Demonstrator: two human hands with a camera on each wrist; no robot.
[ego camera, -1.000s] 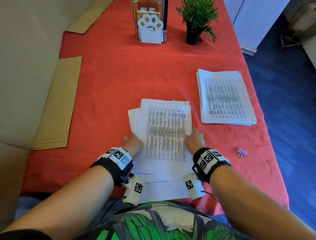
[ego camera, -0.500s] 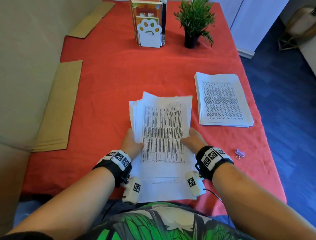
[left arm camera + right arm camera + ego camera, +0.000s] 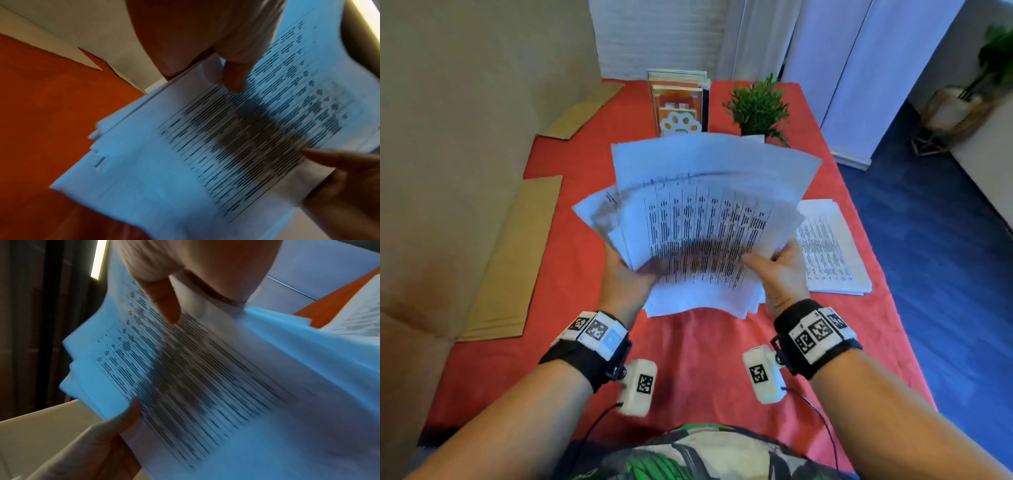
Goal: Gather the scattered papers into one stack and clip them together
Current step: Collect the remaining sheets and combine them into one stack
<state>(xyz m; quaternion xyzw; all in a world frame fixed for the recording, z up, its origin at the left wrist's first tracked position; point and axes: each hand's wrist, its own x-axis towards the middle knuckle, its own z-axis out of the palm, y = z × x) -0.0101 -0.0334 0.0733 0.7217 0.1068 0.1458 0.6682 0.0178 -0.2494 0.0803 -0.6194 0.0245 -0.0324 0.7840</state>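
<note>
An uneven bundle of printed papers (image 3: 702,219) hangs in the air above the red table (image 3: 688,359), tilted up and blurred by motion. My left hand (image 3: 625,277) grips its left edge, thumb on the top sheet. My right hand (image 3: 779,270) grips the right edge the same way. The left wrist view shows the papers (image 3: 205,154) with my left thumb (image 3: 236,76) pressed on the print. The right wrist view shows the papers (image 3: 205,378) under my right thumb (image 3: 164,305). The sheets are not aligned; corners stick out at the left. No clip is in view.
A second neat stack of printed sheets (image 3: 832,253) lies on the table at the right. At the far end stand a book holder with a paw cutout (image 3: 679,102) and a small potted plant (image 3: 758,108). Cardboard strips (image 3: 513,260) lie along the left edge.
The bundle lay flat on the table between my hands; both hands have now lifted it off the table and tipped it upward. My head has risen too.
</note>
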